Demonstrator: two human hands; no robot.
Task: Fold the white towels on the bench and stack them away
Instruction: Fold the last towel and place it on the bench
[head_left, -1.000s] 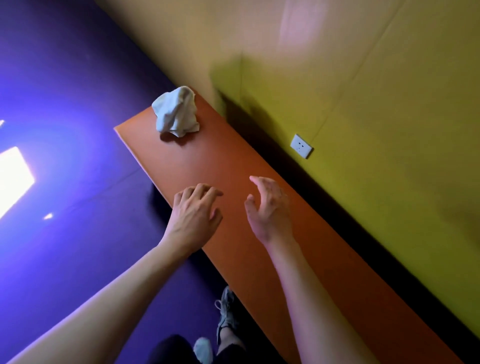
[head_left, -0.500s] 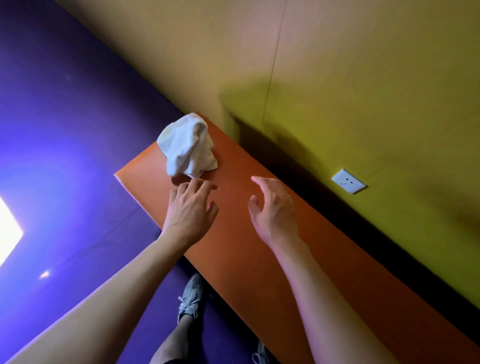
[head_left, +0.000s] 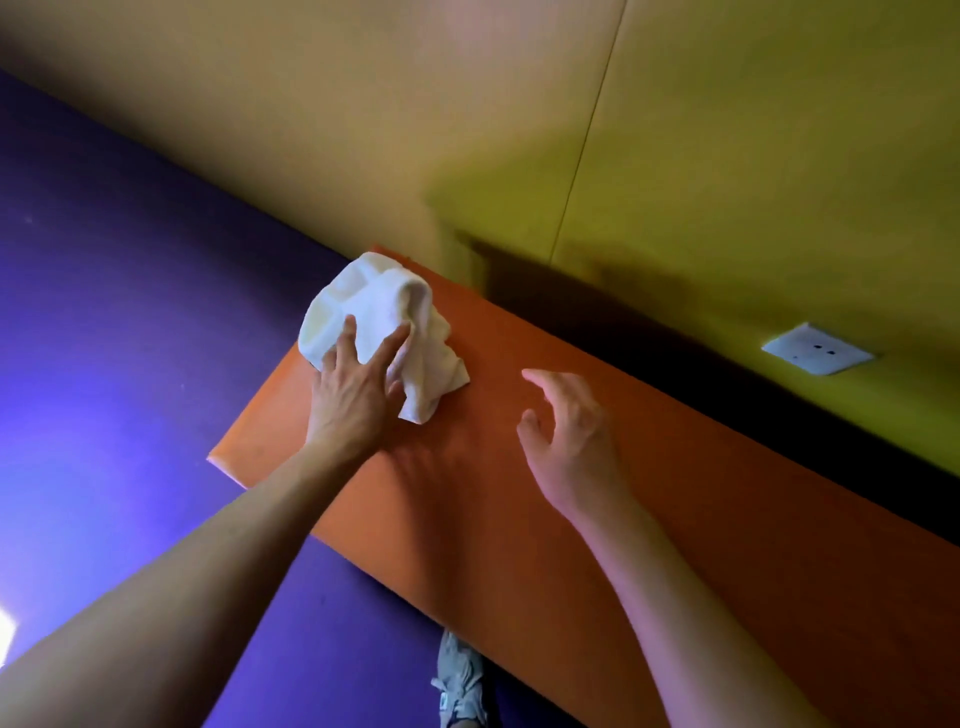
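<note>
Towel (head_left: 384, 332) under left hand (head_left: 353, 400)

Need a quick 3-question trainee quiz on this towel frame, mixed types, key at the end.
1. True or false: the left hand touches the white towel.
2. The towel lies at which part of the orange bench? A) its far end B) its middle C) the floor
3. What does the right hand hold?

Key: 1 true; 2 A; 3 nothing, its fingers are loosely spread above the bench.
</note>
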